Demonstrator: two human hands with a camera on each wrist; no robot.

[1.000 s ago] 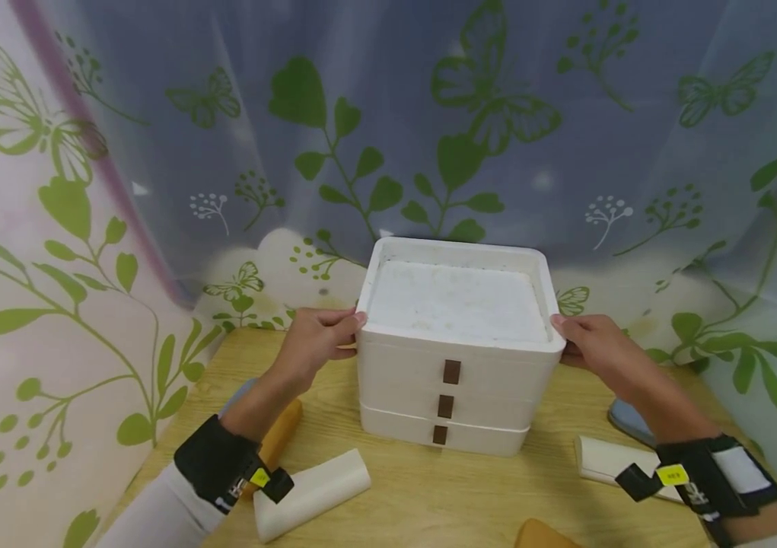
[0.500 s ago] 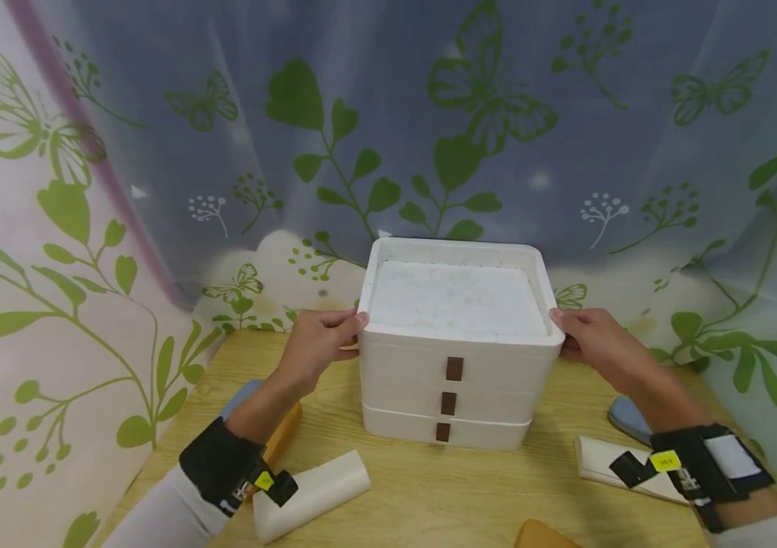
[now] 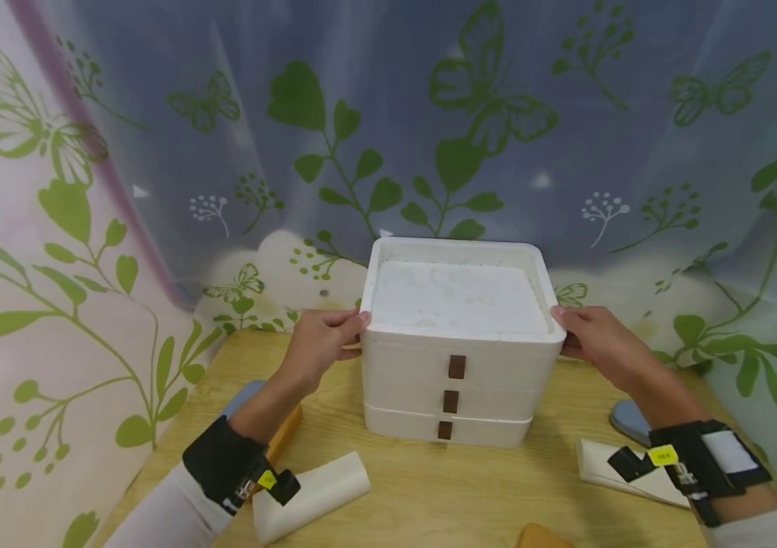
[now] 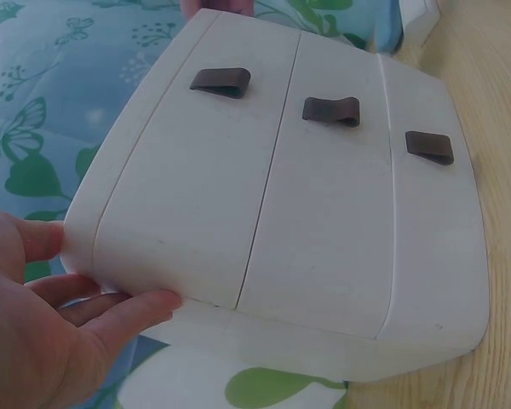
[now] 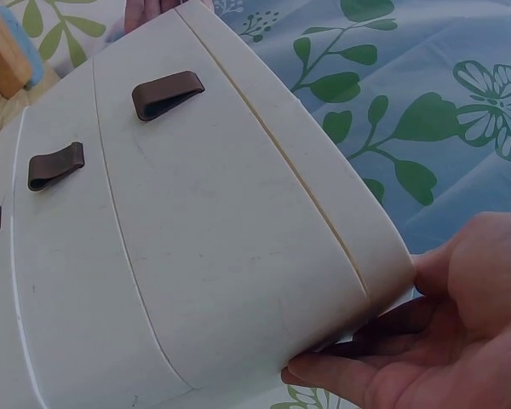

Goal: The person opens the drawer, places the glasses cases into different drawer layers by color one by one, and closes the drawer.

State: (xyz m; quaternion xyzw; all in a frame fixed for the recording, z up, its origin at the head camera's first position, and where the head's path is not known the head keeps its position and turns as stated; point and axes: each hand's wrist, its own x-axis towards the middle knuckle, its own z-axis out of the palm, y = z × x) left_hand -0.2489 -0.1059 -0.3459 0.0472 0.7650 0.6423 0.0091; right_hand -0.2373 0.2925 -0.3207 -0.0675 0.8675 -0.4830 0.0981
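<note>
Drawer unit (image 3: 462,346), white with three brown tabs (image 3: 456,367), is at mid-frame, its long axis running left to right between two hands, neither nearer since both touch it. The left hand (image 3: 320,341) grips its left side, thumb at the rim, fingers below; the right hand (image 3: 597,340) pinches the opposite side likewise. Whether the base bears on the wood-grain table (image 3: 422,498) cannot be told. Around it, an orange piece (image 3: 542,536) shows at the bottom edge, a cream case (image 3: 326,487) at lower left, a blue object (image 3: 628,421) at right. Beyond, leaf-and-butterfly cloth (image 3: 388,99) fills the upper frame.
</note>
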